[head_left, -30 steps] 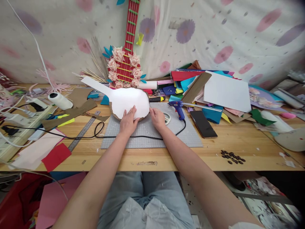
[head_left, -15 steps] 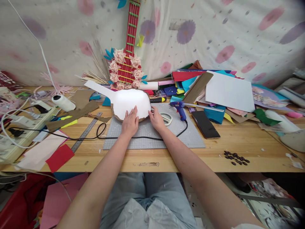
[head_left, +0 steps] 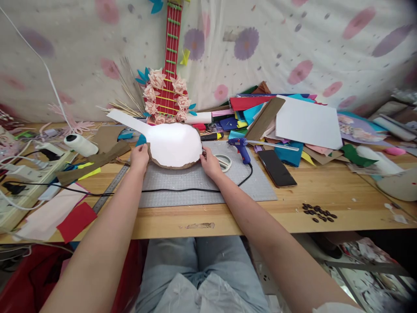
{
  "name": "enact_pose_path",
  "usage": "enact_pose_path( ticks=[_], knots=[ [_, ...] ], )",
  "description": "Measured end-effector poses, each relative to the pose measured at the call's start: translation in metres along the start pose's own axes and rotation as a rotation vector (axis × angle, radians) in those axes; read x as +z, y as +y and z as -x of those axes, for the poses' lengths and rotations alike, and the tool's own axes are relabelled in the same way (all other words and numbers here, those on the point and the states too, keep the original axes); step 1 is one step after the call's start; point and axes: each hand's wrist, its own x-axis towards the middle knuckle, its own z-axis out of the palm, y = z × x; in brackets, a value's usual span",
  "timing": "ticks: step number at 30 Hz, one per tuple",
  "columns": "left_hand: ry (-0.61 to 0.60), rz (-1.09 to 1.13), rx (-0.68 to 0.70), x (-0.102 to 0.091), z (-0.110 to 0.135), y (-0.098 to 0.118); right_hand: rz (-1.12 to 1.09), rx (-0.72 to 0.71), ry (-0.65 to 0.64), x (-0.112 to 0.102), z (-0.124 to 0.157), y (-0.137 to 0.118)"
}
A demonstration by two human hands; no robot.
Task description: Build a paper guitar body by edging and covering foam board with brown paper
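A white guitar-shaped cardboard cutout (head_left: pixel 174 145), edged with brown paper, lies over the grey cutting mat (head_left: pixel 182 199), its neck pointing to the far left. My left hand (head_left: pixel 139 159) is closed on the cutout's left edge. At the right edge, my right hand (head_left: pixel 209 162) pinches the brown rim between thumb and fingers. Close to my right hand are the pale handles of scissors (head_left: pixel 224 163) and a blue glue gun (head_left: pixel 240 149) with a glue stick in it. The gun's black cable (head_left: pixel 182 190) runs across the mat.
A red paper guitar with pink flowers (head_left: pixel 167 95) leans against the back curtain. A phone (head_left: pixel 276 168) and brown beads (head_left: pixel 318 212) lie to the right, below piled paper (head_left: pixel 306 121). At left are a power strip (head_left: pixel 58 163), a thread spool (head_left: pixel 81 144) and a metal ruler (head_left: pixel 112 187).
My left hand has moved from lying flat on the white face to gripping the left edge. My right hand stays at the right edge. The whole view has shifted slightly.
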Motion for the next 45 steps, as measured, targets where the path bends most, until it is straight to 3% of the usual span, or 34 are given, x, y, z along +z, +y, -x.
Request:
enact_pose_path(
  ticks=[3, 6, 12, 15, 20, 23, 27, 29, 31, 34, 36, 41, 45],
  knots=[
    [0.009, -0.032, -0.123, 0.004, -0.005, 0.004, -0.049, -0.004, 0.005, -0.002, 0.001, 0.002],
    [0.035, -0.015, -0.134, 0.003, -0.005, 0.007, -0.133, -0.002, 0.006, -0.003, 0.002, 0.004],
    [0.076, -0.013, -0.055, -0.008, -0.016, 0.007, -0.508, -0.014, -0.075, -0.004, 0.009, -0.004],
    [0.048, -0.009, 0.073, -0.012, -0.017, 0.012, -0.670, 0.019, -0.161, -0.007, 0.011, -0.010],
    [0.087, 0.073, 0.273, -0.010, -0.009, 0.025, -0.716, 0.083, -0.331, -0.010, 0.011, -0.008],
    [0.085, 0.217, 0.275, -0.001, -0.012, 0.034, -0.776, 0.138, -0.375, -0.010, 0.010, -0.005],
    [0.040, 0.336, 0.217, 0.010, -0.010, 0.034, -0.917, 0.216, -0.288, -0.009, 0.008, -0.007],
    [0.053, 0.255, 0.316, 0.012, 0.005, 0.027, -0.931, 0.253, -0.259, -0.009, 0.009, -0.010],
    [0.021, 0.069, 0.532, 0.012, 0.028, 0.017, -0.912, 0.281, -0.262, -0.010, 0.009, -0.012],
    [-0.226, -0.230, 0.911, 0.011, 0.064, 0.005, -0.862, 0.318, -0.296, -0.010, 0.011, -0.014],
    [-0.382, -0.360, 1.073, 0.012, 0.080, 0.001, -0.834, 0.348, -0.317, -0.009, 0.011, -0.015],
    [-0.452, -0.453, 1.145, 0.021, 0.085, -0.003, -0.699, 0.376, -0.374, -0.015, 0.008, -0.020],
    [-0.465, -0.439, 1.114, 0.024, 0.083, -0.006, -0.451, 0.285, -0.365, -0.052, 0.010, -0.016]
  ],
)
